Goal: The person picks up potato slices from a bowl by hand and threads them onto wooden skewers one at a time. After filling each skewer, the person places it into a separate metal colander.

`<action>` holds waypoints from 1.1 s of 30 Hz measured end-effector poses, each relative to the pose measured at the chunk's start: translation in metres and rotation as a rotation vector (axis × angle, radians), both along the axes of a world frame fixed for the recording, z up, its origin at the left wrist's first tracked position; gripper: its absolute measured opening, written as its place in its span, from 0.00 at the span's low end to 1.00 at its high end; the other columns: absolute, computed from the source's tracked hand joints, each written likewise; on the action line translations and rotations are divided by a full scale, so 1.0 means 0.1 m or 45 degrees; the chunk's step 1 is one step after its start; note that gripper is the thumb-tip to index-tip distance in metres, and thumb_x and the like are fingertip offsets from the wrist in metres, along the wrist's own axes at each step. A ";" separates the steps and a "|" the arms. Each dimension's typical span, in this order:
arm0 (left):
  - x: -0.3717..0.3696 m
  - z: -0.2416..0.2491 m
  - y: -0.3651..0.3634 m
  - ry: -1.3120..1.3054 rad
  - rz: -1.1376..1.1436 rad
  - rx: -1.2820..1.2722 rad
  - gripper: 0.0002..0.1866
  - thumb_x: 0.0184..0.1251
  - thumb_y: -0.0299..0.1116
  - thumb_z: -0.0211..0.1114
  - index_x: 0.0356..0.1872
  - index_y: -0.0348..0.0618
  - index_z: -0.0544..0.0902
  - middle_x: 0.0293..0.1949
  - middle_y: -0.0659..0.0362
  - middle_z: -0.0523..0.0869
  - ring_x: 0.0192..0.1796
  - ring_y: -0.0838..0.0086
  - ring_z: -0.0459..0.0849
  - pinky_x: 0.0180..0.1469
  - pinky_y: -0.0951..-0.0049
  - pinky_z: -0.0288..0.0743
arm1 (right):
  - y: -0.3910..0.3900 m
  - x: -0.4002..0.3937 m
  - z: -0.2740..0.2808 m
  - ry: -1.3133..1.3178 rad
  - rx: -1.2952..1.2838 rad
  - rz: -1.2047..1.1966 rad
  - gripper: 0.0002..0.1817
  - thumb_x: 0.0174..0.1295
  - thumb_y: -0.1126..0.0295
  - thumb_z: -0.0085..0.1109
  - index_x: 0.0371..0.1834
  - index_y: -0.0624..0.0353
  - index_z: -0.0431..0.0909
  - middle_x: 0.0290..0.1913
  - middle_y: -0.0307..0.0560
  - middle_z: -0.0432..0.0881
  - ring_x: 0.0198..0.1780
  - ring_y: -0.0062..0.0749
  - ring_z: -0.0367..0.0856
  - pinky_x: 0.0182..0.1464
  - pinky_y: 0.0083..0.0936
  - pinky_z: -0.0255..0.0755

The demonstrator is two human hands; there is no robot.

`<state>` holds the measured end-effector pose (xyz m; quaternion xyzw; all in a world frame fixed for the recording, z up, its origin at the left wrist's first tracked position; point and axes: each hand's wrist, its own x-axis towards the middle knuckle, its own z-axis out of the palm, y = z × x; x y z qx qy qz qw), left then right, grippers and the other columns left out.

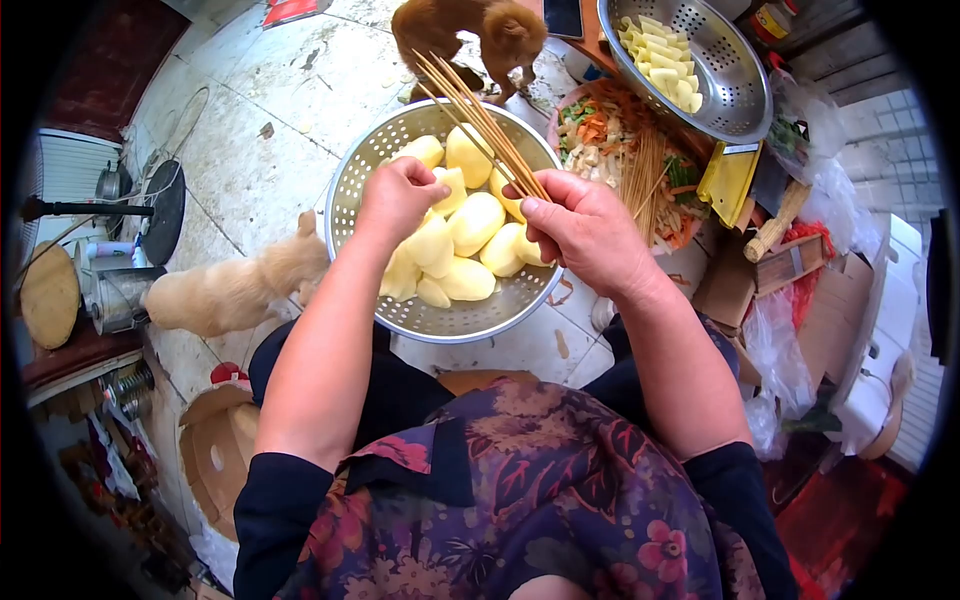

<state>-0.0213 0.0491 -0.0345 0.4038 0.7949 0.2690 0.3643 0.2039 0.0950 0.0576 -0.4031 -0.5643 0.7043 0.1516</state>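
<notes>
A bundle of thin wooden skewers (485, 125) slants up and away from my right hand (590, 225), which is closed around its lower end. My left hand (402, 203) hovers over the left side of the metal colander (345, 200), thumb and fingertips pinched together. Whatever lies between those fingertips is too small or hidden to make out. Below both hands, several peeled potatoes (477, 224) fill the middle of the perforated colander. Some are whole and some look cut.
A second colander (735, 75) with pale cut pieces (660, 65) stands at upper right. Below it sits a basin of vegetable scraps and more skewers (640, 180). A brown dog (510, 40) stands beyond the potatoes; a cream-coloured dog (235, 285) is at left. A cardboard box (215, 450) lies lower left.
</notes>
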 end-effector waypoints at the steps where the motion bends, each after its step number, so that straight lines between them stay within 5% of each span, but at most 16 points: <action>1: -0.04 0.05 -0.01 -0.123 0.060 0.003 0.09 0.53 0.32 0.72 0.27 0.40 0.80 0.25 0.59 0.83 0.27 0.76 0.82 0.30 0.74 0.75 | -0.01 0.00 0.00 -0.024 -0.040 0.029 0.13 0.68 0.68 0.51 0.51 0.60 0.78 0.26 0.32 0.74 0.21 0.11 0.67 0.24 0.10 0.61; 9: 0.01 0.09 -0.19 -0.597 0.201 -0.261 0.07 0.55 0.25 0.66 0.33 0.40 0.77 0.26 0.59 0.81 0.23 0.77 0.79 0.26 0.77 0.73 | -0.14 -0.02 -0.03 -0.013 -0.080 0.048 0.13 0.68 0.68 0.51 0.51 0.60 0.77 0.25 0.31 0.74 0.22 0.11 0.68 0.23 0.09 0.60; 13: -0.09 -0.06 -0.31 0.016 -0.076 -0.362 0.09 0.54 0.26 0.62 0.38 0.41 0.78 0.30 0.52 0.84 0.32 0.65 0.85 0.36 0.65 0.78 | -0.19 -0.02 -0.03 -0.052 -0.042 0.128 0.13 0.68 0.68 0.50 0.51 0.61 0.77 0.25 0.32 0.74 0.22 0.11 0.68 0.24 0.09 0.61; 15: -0.04 -0.08 -0.44 0.608 -0.236 -0.265 0.09 0.54 0.28 0.61 0.38 0.42 0.79 0.34 0.47 0.85 0.39 0.57 0.85 0.43 0.60 0.77 | -0.22 -0.03 -0.04 -0.041 -0.047 0.134 0.13 0.69 0.69 0.50 0.51 0.61 0.77 0.25 0.32 0.74 0.22 0.11 0.68 0.24 0.09 0.61; 21: -0.02 0.00 -0.47 0.734 -0.222 0.053 0.06 0.51 0.30 0.64 0.30 0.42 0.79 0.28 0.51 0.83 0.30 0.58 0.83 0.39 0.61 0.77 | -0.26 -0.05 -0.15 -0.023 -0.050 0.083 0.11 0.65 0.71 0.50 0.46 0.64 0.75 0.26 0.36 0.76 0.22 0.16 0.71 0.25 0.16 0.67; 23: -0.09 0.09 -0.38 0.105 0.098 -0.012 0.05 0.50 0.30 0.64 0.26 0.41 0.77 0.28 0.54 0.82 0.28 0.67 0.82 0.35 0.64 0.77 | -0.28 -0.05 -0.18 -0.075 -0.074 0.097 0.12 0.64 0.72 0.50 0.48 0.65 0.74 0.26 0.37 0.77 0.21 0.16 0.72 0.25 0.17 0.67; 24: -0.11 0.13 -0.37 0.109 0.101 -0.008 0.05 0.50 0.30 0.64 0.26 0.41 0.77 0.28 0.54 0.82 0.28 0.67 0.82 0.35 0.64 0.77 | -0.29 -0.05 -0.21 -0.046 -0.135 0.100 0.13 0.63 0.72 0.50 0.49 0.64 0.73 0.27 0.38 0.78 0.21 0.16 0.71 0.25 0.16 0.66; 27: -0.17 0.26 -0.33 -0.885 0.531 0.423 0.07 0.56 0.27 0.62 0.35 0.42 0.75 0.34 0.58 0.82 0.33 0.73 0.82 0.37 0.71 0.81 | -0.33 -0.08 -0.14 -0.057 -0.191 0.127 0.12 0.62 0.72 0.51 0.48 0.63 0.73 0.27 0.38 0.78 0.20 0.16 0.71 0.23 0.16 0.66; 28: -0.16 0.36 -0.32 -0.981 0.612 0.453 0.11 0.60 0.25 0.59 0.44 0.40 0.72 0.37 0.57 0.81 0.35 0.71 0.83 0.41 0.67 0.83 | -0.34 -0.09 -0.15 -0.057 -0.205 0.115 0.12 0.60 0.73 0.53 0.47 0.63 0.73 0.26 0.38 0.79 0.20 0.16 0.70 0.23 0.15 0.65; 33: -0.29 0.40 -0.34 -1.194 0.727 0.661 0.12 0.63 0.24 0.55 0.47 0.38 0.70 0.42 0.54 0.80 0.42 0.67 0.83 0.45 0.63 0.82 | -0.34 -0.13 -0.13 -0.065 -0.230 0.129 0.13 0.59 0.73 0.54 0.46 0.65 0.72 0.26 0.39 0.78 0.19 0.16 0.69 0.22 0.15 0.63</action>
